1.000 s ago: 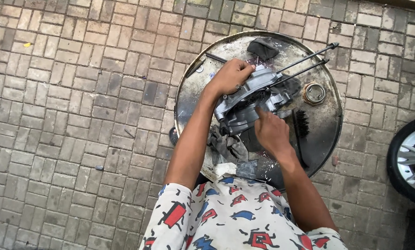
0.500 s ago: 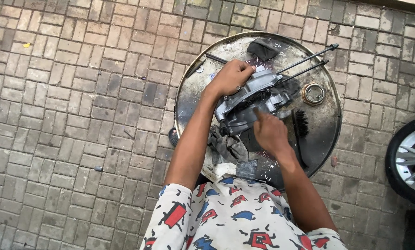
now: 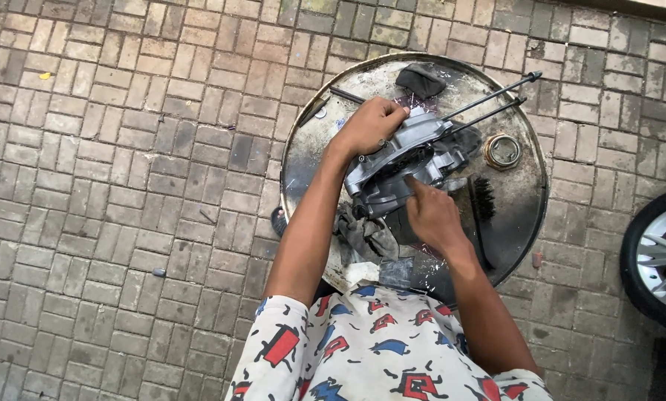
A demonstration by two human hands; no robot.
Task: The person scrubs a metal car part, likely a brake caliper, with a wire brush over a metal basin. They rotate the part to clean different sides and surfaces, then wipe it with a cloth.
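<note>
A grey metal engine casing (image 3: 400, 160) with two long studs (image 3: 493, 100) sticking out lies on a round metal tray (image 3: 522, 200). My left hand (image 3: 370, 126) grips the casing's upper left edge. My right hand (image 3: 431, 214) rests on its lower side, with the index finger pressed into the casing's open middle. A dirty grey rag (image 3: 366, 234) lies bunched under the casing's near end.
On the tray are also a black brush (image 3: 484, 199), a metal ring (image 3: 502, 151), a dark cloth (image 3: 420, 79) and a thin rod (image 3: 345, 95). The tray sits on brick paving (image 3: 125, 186). A car wheel (image 3: 663, 256) stands at the right edge.
My right hand's index finger has shifted slightly on the casing. The left hand and the casing stay in place.
</note>
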